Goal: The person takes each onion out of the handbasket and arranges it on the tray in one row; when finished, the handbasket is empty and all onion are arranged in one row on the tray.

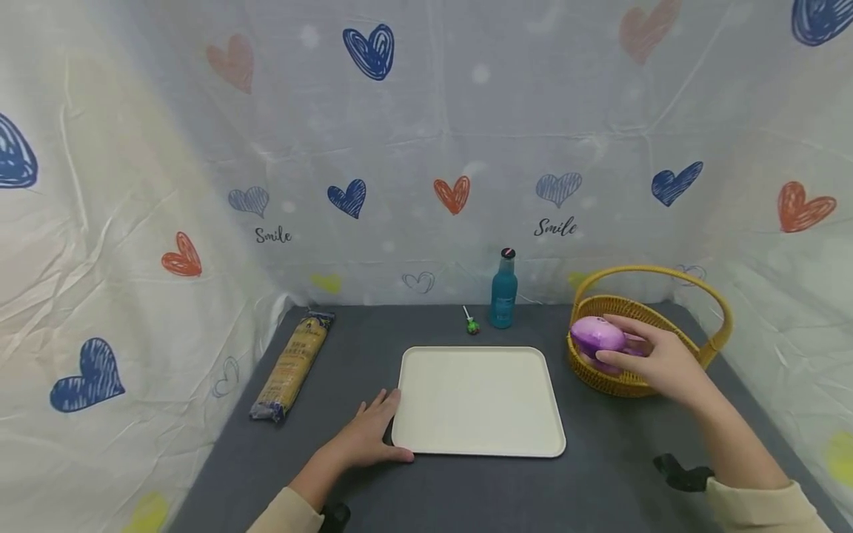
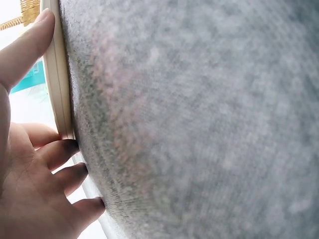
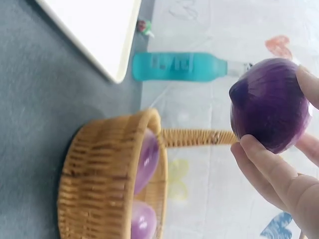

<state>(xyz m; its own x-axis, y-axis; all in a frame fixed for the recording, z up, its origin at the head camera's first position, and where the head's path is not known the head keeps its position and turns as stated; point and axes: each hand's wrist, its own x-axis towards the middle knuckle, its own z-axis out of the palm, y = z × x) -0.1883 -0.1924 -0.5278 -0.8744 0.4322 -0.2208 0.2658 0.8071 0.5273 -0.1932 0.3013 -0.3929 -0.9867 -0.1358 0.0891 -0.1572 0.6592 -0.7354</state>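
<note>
In my right hand [image 1: 656, 357] I hold a red onion [image 1: 598, 334] over the left side of a yellow wicker basket [image 1: 616, 385]. The right wrist view shows the fingertips and thumb pinching the onion [image 3: 269, 104] above the rim, with more purple onions [image 3: 143, 219] inside the basket. My left hand [image 1: 366, 437] rests at the left edge of a cream rectangular tray [image 1: 476, 400], fingers spread. In the left wrist view, the thumb touches the tray's edge [image 2: 60, 89] and the fingertips rest on the grey table.
A blue bottle [image 1: 503, 296] stands upright behind the tray, beside a green-wrapped lollipop [image 1: 472, 324]. At the left lies a long yellow packet [image 1: 293, 366]. The basket's tall handle [image 1: 723, 318] arches up. A heart-patterned curtain [image 1: 400, 148] surrounds the grey table [image 1: 480, 496].
</note>
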